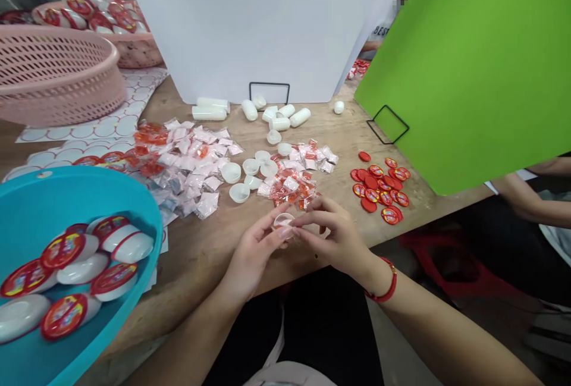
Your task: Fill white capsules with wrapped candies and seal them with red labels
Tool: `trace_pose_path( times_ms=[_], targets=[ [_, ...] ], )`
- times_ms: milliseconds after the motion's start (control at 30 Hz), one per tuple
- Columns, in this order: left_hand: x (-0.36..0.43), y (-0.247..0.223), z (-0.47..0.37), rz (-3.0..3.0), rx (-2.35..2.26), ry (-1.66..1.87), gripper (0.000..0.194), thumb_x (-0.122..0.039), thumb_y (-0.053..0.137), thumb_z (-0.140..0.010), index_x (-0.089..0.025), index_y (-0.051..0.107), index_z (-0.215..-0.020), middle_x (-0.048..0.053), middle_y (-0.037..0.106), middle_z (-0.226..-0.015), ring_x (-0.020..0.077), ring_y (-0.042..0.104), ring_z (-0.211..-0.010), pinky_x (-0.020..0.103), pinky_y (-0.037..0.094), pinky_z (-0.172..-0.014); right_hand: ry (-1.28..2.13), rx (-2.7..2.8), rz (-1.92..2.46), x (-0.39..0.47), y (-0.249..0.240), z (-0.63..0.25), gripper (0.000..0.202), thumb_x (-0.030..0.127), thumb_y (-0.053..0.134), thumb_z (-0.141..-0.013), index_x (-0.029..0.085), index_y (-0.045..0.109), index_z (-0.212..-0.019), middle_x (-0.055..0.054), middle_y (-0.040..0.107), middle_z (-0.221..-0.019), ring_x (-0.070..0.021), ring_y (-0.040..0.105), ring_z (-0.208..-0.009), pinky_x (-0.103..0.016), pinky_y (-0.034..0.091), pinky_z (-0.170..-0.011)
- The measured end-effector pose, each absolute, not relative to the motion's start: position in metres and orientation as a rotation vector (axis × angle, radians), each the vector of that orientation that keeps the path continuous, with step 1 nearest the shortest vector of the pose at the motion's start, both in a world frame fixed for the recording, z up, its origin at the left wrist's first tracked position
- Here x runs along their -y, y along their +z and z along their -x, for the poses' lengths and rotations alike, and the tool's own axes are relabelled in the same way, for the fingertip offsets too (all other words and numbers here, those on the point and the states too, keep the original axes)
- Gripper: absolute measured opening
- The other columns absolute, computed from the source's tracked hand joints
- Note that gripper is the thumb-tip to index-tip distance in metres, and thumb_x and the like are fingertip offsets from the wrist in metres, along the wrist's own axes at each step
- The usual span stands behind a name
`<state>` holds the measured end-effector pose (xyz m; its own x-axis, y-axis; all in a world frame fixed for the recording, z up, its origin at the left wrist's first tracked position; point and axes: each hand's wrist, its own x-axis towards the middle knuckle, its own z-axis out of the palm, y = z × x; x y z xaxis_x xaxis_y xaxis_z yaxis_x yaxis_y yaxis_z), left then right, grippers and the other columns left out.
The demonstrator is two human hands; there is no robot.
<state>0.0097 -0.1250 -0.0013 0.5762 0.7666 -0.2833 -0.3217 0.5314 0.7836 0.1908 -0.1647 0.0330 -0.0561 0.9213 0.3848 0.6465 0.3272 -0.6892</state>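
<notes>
Near the table's front edge, my left hand [259, 246] is closed around a small white plastic cup [284, 218]. The fingertips of my right hand [332, 232] are pinched together at the cup's opening; whatever they hold there is too small to make out. Just beyond lie small packets with orange-red contents [292, 187]. Several loose white cups [251, 166] are scattered to the left of those packets. A larger heap of pink and clear packets [191, 160] spreads farther left. On the right side is a group of red oval lids [379, 184] with printed labels.
A blue basin [151, 219] at the left holds white containers with red lids. Stacked white cups [280, 124] lie before a white upright board [267, 23]. A green board [468, 71] stands at the right, a person's arm beyond it. Pink baskets [57, 85] are at the back left.
</notes>
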Motion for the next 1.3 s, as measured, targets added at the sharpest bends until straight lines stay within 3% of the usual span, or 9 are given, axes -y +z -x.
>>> trace_pose_path(
  times_ms=[133, 267, 367, 467, 633, 833, 1033, 1200, 1300],
  targets=[
    [0.127, 0.001, -0.016, -0.637, -0.631, 0.687, 0.057, -0.041, 0.078, -0.082, -0.02, 0.066, -0.134, 0.007, 0.072, -0.103, 0.0134, 0.062, -0.088, 0.024, 0.052, -0.08, 0.549, 1.748, 1.461, 0.169, 0.035, -0.192, 0.01, 0.03, 0.074, -0.088, 0.025, 0.08, -0.095, -0.004, 0.056, -0.086, -0.0157, 0.058, -0.082, -0.026, 0.052, -0.062],
    [0.128, 0.003, -0.022, -0.625, -0.665, 0.671, 0.059, -0.04, 0.08, -0.081, -0.023, 0.065, -0.136, 0.006, 0.072, -0.105, 0.0109, 0.064, -0.083, 0.021, 0.053, -0.077, 0.782, 1.665, 1.458, 0.171, 0.039, -0.212, 0.03, 0.039, 0.074, -0.087, 0.026, 0.074, -0.115, -0.005, 0.061, -0.095, -0.0153, 0.06, -0.08, -0.027, 0.055, -0.064],
    [0.126, 0.006, -0.025, -0.613, -0.684, 0.688, 0.058, -0.042, 0.081, -0.08, -0.025, 0.067, -0.134, 0.004, 0.072, -0.102, 0.0102, 0.066, -0.08, 0.019, 0.052, -0.071, 0.539, 1.57, 1.773, 0.168, 0.035, -0.259, 0.038, 0.04, 0.073, -0.086, 0.022, 0.068, -0.119, -0.007, 0.066, -0.101, -0.0194, 0.064, -0.082, -0.034, 0.057, -0.07],
    [0.123, 0.009, -0.026, -0.595, -0.671, 0.693, 0.057, -0.043, 0.08, -0.082, -0.024, 0.067, -0.134, 0.004, 0.072, -0.098, 0.0112, 0.068, -0.081, 0.019, 0.052, -0.072, 0.023, 1.567, 2.206, 0.161, 0.022, -0.318, 0.039, 0.033, 0.075, -0.079, 0.016, 0.068, -0.114, -0.014, 0.069, -0.11, -0.0301, 0.064, -0.103, -0.046, 0.052, -0.091],
    [0.121, 0.008, -0.028, -0.555, -0.608, 0.697, 0.054, -0.048, 0.066, -0.09, -0.018, 0.066, -0.135, 0.008, 0.073, -0.1, 0.0149, 0.067, -0.084, 0.024, 0.054, -0.074, 0.199, 1.587, 2.447, 0.148, -0.001, -0.369, 0.051, 0.036, 0.077, -0.074, 0.015, 0.067, -0.12, -0.014, 0.071, -0.119, -0.0298, 0.067, -0.105, -0.041, 0.052, -0.089],
    [0.113, 0.011, -0.023, -0.527, -0.525, 0.711, 0.048, -0.041, 0.061, -0.091, -0.017, 0.068, -0.132, 0.009, 0.073, -0.106, 0.017, 0.067, -0.088, 0.028, 0.053, -0.081, 0.222, 1.613, 2.545, 0.137, -0.003, -0.373, 0.04, 0.043, 0.073, -0.075, 0.017, 0.075, -0.105, -0.012, 0.074, -0.104, -0.0277, 0.067, -0.094, -0.036, 0.049, -0.079],
    [0.104, 0.017, -0.012, -0.593, -0.519, 0.697, 0.063, -0.02, 0.08, -0.072, -0.02, 0.067, -0.133, 0.005, 0.074, -0.101, 0.0142, 0.067, -0.087, 0.024, 0.051, -0.083, 0.193, 1.655, 2.495, 0.136, 0.011, -0.363, 0.029, 0.043, 0.075, -0.071, 0.018, 0.073, -0.087, -0.009, 0.075, -0.09, -0.0276, 0.069, -0.085, -0.036, 0.05, -0.075],
    [0.103, 0.02, -0.009, -0.586, -0.548, 0.703, 0.066, -0.014, 0.082, -0.069, -0.022, 0.066, -0.133, 0.005, 0.073, -0.109, 0.0131, 0.068, -0.087, 0.025, 0.051, -0.085, 0.131, 1.681, 1.928, 0.154, 0.045, -0.293, 0.03, 0.037, 0.073, -0.079, 0.021, 0.068, -0.104, -0.008, 0.074, -0.101, -0.026, 0.07, -0.092, -0.039, 0.056, -0.081],
    [0.106, 0.023, -0.011, -0.574, -0.561, 0.706, 0.066, -0.015, 0.081, -0.073, -0.024, 0.064, -0.136, 0.005, 0.073, -0.112, 0.014, 0.068, -0.089, 0.028, 0.051, -0.088, -0.046, 1.837, 1.433, 0.171, 0.057, -0.237, 0.04, 0.024, 0.076, -0.082, 0.029, 0.064, -0.12, -0.008, 0.07, -0.112, -0.0268, 0.069, -0.102, -0.044, 0.059, -0.089]
  ],
)
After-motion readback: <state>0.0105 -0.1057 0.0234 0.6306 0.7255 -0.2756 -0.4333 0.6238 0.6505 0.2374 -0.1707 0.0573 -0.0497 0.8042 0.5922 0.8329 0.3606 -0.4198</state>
